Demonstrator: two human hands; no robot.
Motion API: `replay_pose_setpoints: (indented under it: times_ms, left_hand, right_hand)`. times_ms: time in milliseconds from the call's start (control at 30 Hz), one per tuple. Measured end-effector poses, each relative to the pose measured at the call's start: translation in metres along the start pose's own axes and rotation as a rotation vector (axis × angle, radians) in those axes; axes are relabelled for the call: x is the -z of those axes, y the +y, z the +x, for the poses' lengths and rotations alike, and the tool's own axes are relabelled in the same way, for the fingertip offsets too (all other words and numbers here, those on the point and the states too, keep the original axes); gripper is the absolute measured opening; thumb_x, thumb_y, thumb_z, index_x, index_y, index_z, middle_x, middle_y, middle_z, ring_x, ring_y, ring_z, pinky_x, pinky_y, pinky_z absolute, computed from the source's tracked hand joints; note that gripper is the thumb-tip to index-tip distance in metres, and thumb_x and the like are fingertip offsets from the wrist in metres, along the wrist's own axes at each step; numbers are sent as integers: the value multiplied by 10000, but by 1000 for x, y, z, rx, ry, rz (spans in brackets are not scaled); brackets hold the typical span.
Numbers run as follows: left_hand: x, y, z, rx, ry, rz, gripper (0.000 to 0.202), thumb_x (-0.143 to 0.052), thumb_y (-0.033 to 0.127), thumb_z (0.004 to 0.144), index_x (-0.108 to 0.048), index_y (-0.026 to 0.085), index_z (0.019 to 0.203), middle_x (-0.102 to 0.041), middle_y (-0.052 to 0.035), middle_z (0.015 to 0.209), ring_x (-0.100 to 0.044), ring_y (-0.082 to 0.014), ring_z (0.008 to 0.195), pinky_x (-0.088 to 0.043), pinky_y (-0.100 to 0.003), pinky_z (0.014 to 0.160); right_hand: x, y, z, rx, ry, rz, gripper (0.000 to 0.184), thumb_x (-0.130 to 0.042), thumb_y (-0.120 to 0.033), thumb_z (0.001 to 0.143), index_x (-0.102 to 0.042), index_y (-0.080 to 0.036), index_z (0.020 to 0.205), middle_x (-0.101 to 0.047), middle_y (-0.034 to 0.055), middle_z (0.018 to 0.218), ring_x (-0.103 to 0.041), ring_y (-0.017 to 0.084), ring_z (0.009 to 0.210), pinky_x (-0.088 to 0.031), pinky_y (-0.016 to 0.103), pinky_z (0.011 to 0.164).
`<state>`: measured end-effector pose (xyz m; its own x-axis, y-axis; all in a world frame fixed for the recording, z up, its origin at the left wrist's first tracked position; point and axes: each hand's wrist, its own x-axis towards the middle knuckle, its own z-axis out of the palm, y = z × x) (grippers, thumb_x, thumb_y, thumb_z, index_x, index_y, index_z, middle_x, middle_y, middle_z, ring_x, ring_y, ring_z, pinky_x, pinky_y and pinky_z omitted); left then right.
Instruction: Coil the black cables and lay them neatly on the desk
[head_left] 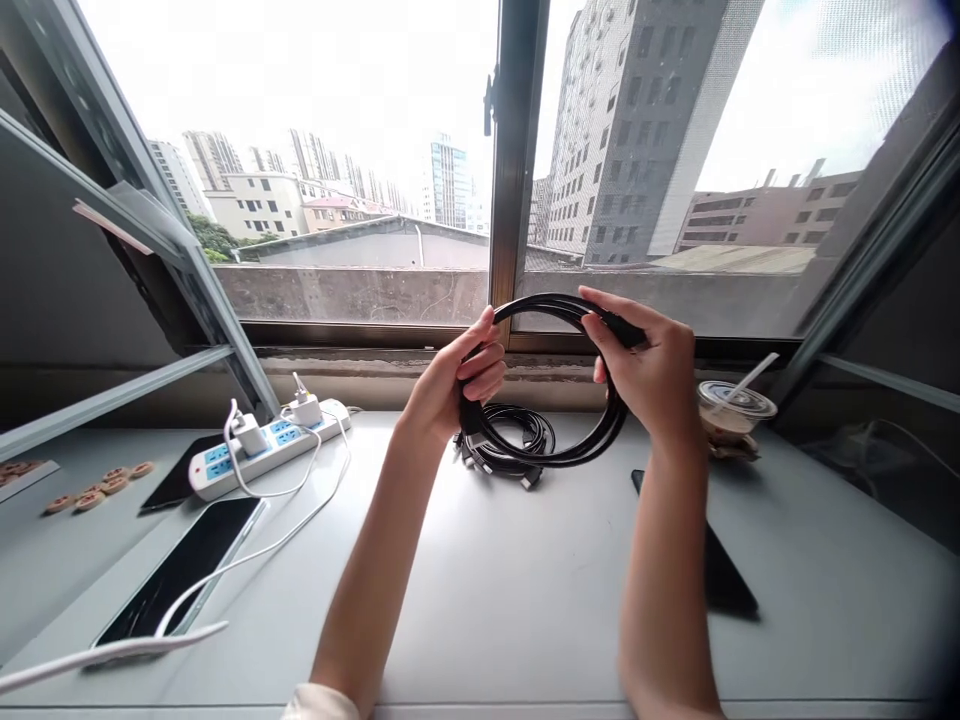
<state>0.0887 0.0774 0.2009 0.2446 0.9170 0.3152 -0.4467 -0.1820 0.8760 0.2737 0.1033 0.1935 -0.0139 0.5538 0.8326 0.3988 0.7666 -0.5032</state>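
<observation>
A black cable (555, 304), wound into a loop of several turns, is held up above the table between both hands. My left hand (466, 380) is closed round the loop's left side, with a dark connector end hanging below the fingers. On the upper right, my right hand (646, 355) grips the loop, its thumb and fingers around a thick black connector (624, 330). Behind and below the raised loop, a coiled pile of black cables (517, 425) with several plugs lies on the table.
A white power strip (270, 445) with plugged-in chargers and a phone (184, 570) with a white cord are at left, near small round wooden pieces (105, 490). A lidded cup (735, 405) with a straw stands at right. A black flat object (727, 570) lies partly behind my right forearm.
</observation>
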Motion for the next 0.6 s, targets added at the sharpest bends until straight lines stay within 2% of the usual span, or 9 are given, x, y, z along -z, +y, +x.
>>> replay_pose_setpoints:
  times_ms: [167, 267, 333, 400, 467, 533, 600]
  left_hand:
    - [1, 0, 2, 56, 57, -131, 286, -486, 357, 859, -434, 179, 642, -141, 99, 435, -160, -32, 318, -166, -148, 290]
    - [-3, 5, -3, 97, 43, -148, 187, -539, 299, 803, -484, 167, 683, -216, 93, 440, -294, -33, 341, -283, -141, 337]
    - [-4, 6, -6, 95, 14, -101, 111, -591, 245, 758, -526, 155, 754, -334, 78, 481, -447, -46, 427, -393, -145, 433]
    - [0, 2, -5, 109, -34, 52, 174, -644, 237, 723, -546, 147, 836, -482, 45, 575, -573, -84, 559, -478, -187, 566]
    - [10, -7, 1, 141, -41, 289, 279, -675, 257, 705, -546, 141, 924, -576, 7, 677, -625, -124, 652, -509, -243, 658]
    - [26, -22, 11, 160, 58, 543, 351, -650, 252, 722, -527, 131, 1027, -605, -11, 712, -631, -137, 665, -508, -254, 650]
    - [45, -40, 24, 134, 220, 778, 412, -572, 215, 754, -481, 115, 1142, -610, -22, 726, -627, -149, 656, -496, -248, 604]
  right_hand:
    - [7, 3, -1, 17, -178, 5, 382, -606, -304, 803, -610, -246, 1180, -636, 33, 962, -519, 47, 469, -451, 186, 427]
    - [2, 20, 1, -35, -229, 67, 386, -595, -283, 798, -608, -250, 1183, -643, 37, 1014, -532, 44, 453, -449, 167, 379]
    - [-6, 36, 3, -108, -225, 120, 400, -584, -307, 795, -605, -245, 1190, -663, 39, 986, -528, 50, 428, -433, 161, 332]
    - [-16, 53, 4, -190, -217, 153, 428, -585, -336, 780, -603, -228, 1194, -679, 40, 916, -520, 58, 414, -397, 147, 284]
    - [-26, 71, 3, -259, -213, 161, 438, -587, -352, 766, -615, -209, 1179, -679, 45, 901, -519, 59, 418, -386, 141, 272]
    - [-34, 89, 0, -329, -246, 155, 449, -584, -351, 757, -616, -192, 1176, -674, 56, 939, -547, 70, 452, -427, 159, 302]
    - [-42, 106, -4, -391, -309, 129, 461, -588, -326, 750, -609, -175, 1184, -676, 65, 950, -583, 90, 499, -481, 189, 369]
